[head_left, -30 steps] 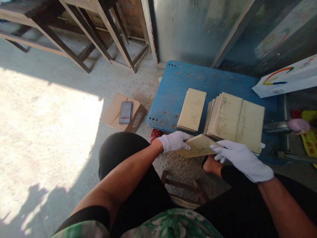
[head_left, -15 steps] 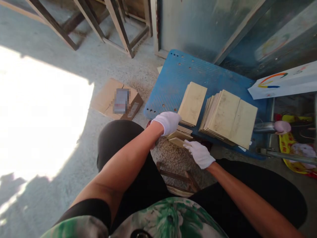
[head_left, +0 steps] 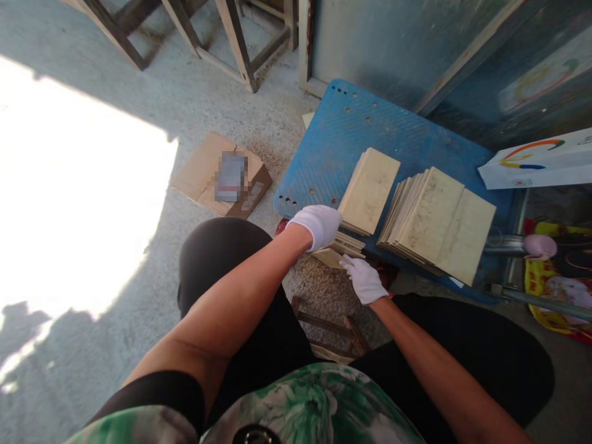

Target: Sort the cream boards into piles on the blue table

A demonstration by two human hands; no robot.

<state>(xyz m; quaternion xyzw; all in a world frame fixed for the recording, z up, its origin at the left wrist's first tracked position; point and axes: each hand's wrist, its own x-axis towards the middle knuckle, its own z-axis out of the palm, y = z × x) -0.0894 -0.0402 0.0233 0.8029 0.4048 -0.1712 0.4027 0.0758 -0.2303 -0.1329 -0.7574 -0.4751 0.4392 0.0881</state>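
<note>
My left hand, in a white glove, is curled in at the near edge of the blue platform, beside the smaller stack of thin wooden boards. Its fingertips face away from me, so what they hold is hidden. My right hand, gloved too, pinches the right end of a thin wooden board. That board is tilted below the platform's edge, its left part reaching beneath my left hand. Just above it, several board edges show between my hands.
The blue platform has holes at its corners and carries a larger board stack on the right. A cardboard box sits on the floor at left. A metal frame bar and a white printed bag are at right.
My right hand has shifted slightly left and up, and the board it pinches now lies closer under the stacked edges. My left hand stays near the same place. The view has shifted slightly.
</note>
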